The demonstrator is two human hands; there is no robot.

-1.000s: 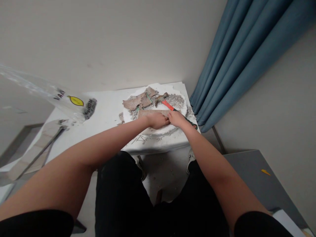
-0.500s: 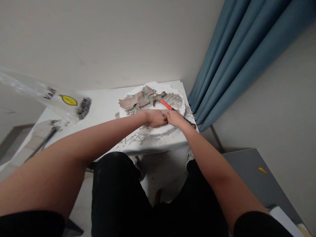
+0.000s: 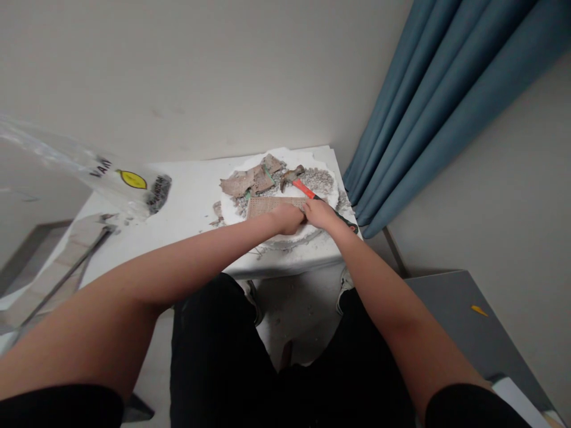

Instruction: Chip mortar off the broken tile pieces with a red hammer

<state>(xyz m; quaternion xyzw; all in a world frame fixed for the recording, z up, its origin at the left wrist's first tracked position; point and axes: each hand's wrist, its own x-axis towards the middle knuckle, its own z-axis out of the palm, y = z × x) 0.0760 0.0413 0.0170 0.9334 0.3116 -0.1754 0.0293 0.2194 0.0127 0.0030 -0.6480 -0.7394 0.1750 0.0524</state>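
Over the front of a white slab [image 3: 232, 215], my left hand [image 3: 289, 219] and my right hand [image 3: 316, 212] meet, knuckles close together. Both are closed at the right part of a flat tan piece [image 3: 262, 205] with a dotted surface; their fingertips are mostly hidden. Just behind my right hand lies a claw hammer [image 3: 303, 188] with a red and black handle, its head on grey crumbly bits [image 3: 319, 178]. Torn, ragged tan pieces [image 3: 250, 178] with green edges rest at the slab's back left.
The white-covered table [image 3: 187, 196] stands against a wall. A clear plastic bag [image 3: 111, 178] with a yellow lemon print is at the left, near a dark rod [image 3: 75, 264]. A blue curtain [image 3: 401, 119] hangs at the right, above a grey surface [image 3: 450, 315].
My left hand has turned and shifted slightly right, and more of the dotted tan piece shows behind it. My left forearm now covers most of the thin sticks at the table's front. The hammer stays put.
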